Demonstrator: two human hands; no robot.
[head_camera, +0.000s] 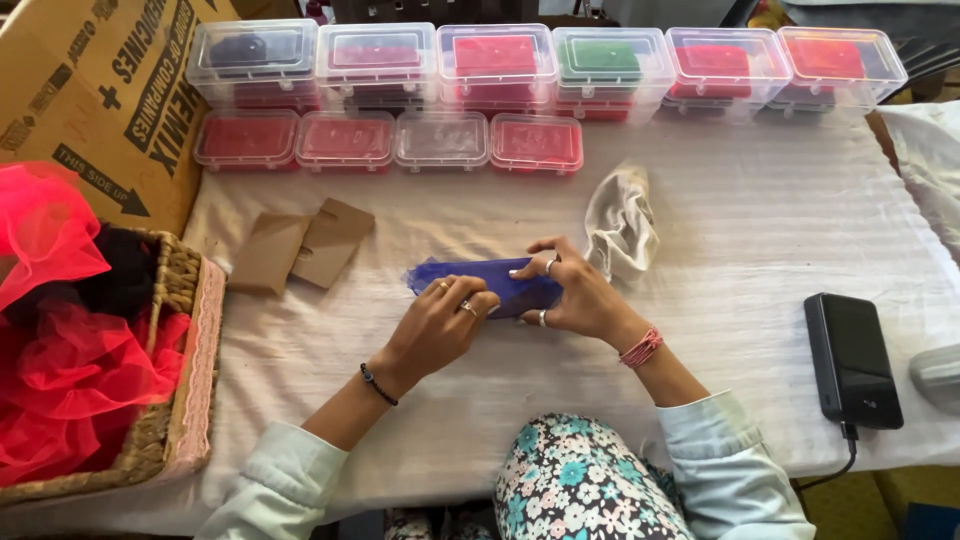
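Left hand (440, 318) and right hand (572, 290) both closed on a blue net pouch (480, 282), fingers pinching its two ends, pouch flat on the white tablecloth (760, 230) at table centre. Crumpled cream cloth (620, 225) just beside the right hand, at 1 o'clock. Two brown cards (300, 248) at 10 o'clock from the pouch, apart from it. Clear plastic boxes (500, 70) in two rows at 12 o'clock, along the far edge. Wicker basket (180, 400) of red and pink net (60, 360) at 9 o'clock. Black power bank (852, 358) at 3 o'clock, well apart.
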